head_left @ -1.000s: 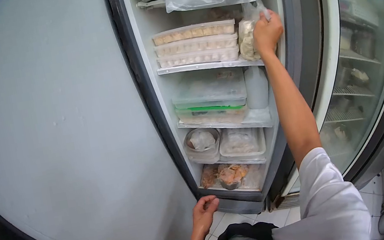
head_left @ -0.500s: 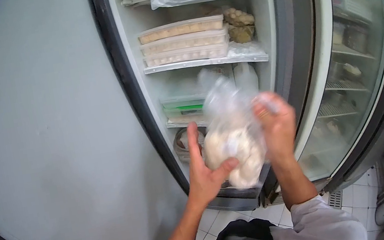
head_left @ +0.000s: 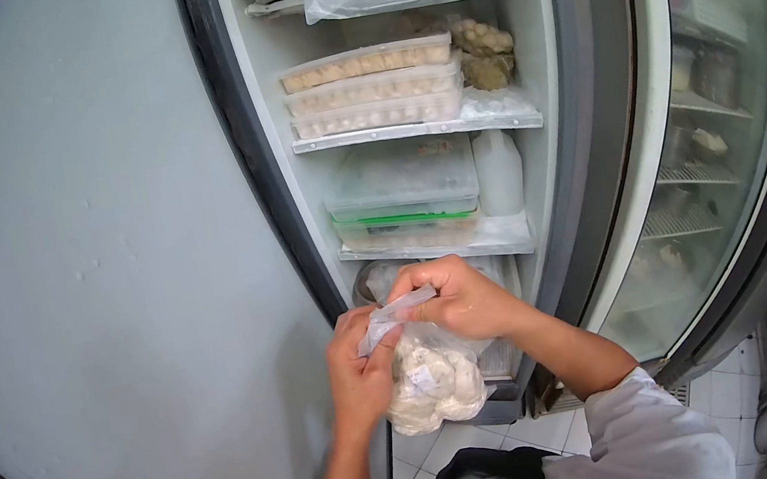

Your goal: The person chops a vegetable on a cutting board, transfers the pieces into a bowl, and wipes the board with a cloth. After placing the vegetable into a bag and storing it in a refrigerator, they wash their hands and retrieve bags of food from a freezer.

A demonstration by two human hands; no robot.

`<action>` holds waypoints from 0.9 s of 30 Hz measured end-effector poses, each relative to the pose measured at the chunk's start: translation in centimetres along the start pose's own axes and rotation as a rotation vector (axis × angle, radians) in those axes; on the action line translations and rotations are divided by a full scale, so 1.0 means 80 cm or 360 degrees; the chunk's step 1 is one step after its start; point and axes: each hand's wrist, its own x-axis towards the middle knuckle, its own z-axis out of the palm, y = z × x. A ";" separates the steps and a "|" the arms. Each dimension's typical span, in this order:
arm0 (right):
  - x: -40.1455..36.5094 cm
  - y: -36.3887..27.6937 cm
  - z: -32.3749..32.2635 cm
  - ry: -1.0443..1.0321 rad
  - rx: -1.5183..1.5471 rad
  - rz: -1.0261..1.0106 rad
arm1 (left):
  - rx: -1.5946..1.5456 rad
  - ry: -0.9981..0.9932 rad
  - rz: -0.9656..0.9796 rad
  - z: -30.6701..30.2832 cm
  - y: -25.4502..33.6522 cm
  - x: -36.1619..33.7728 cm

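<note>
A clear plastic bag (head_left: 433,383) of pale, rounded dough-like pieces hangs below my two hands, a small white label showing through its side. My left hand (head_left: 357,371) pinches the left end of the bag's gathered top. Close beside it, my right hand (head_left: 455,301) grips the right end of the same top edge, fingers closed. The bag hangs in front of the lower part of an open upright fridge and hides some of the lowest compartment.
Stacked trays of pale balls (head_left: 374,89) fill the upper shelf. Below stand plastic containers (head_left: 401,191) with a green rim and a white jug (head_left: 499,174). The open door (head_left: 114,264) spans the left; a glass-door fridge (head_left: 696,167) stands at right.
The bag has come lower and slightly left. My left hand has shifted from supporting its side to pinching the top, and my right hand has moved left and down beside it.
</note>
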 end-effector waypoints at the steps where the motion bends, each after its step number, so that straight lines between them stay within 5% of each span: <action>1: 0.002 -0.001 -0.001 -0.0011 -0.0013 -0.0005 | 0.0019 0.0052 -0.0002 0.003 -0.001 -0.001; 7: 0.022 -0.045 -0.045 -0.0364 -0.0299 0.0236 | -0.0078 0.0272 -0.0322 0.026 0.018 0.005; 10: 0.065 -0.057 -0.132 0.0246 -0.0279 0.0066 | -0.0206 0.0390 -0.0285 0.040 -0.006 0.009; 13: 0.161 -0.050 -0.250 0.1426 -0.1591 -0.0333 | -0.0288 0.0457 -0.0370 0.050 -0.006 0.011; 15: 0.220 -0.038 -0.317 0.1709 -0.1897 -0.0206 | -0.0205 0.0508 -0.0317 0.055 -0.009 0.011; 19: 0.298 -0.009 -0.428 0.1495 -0.2178 0.0618 | -0.0150 0.0684 -0.0298 0.062 -0.033 0.012; 27: 0.320 0.041 -0.473 0.1500 -0.2555 0.0584 | -0.0147 0.0816 -0.0258 0.071 -0.036 0.014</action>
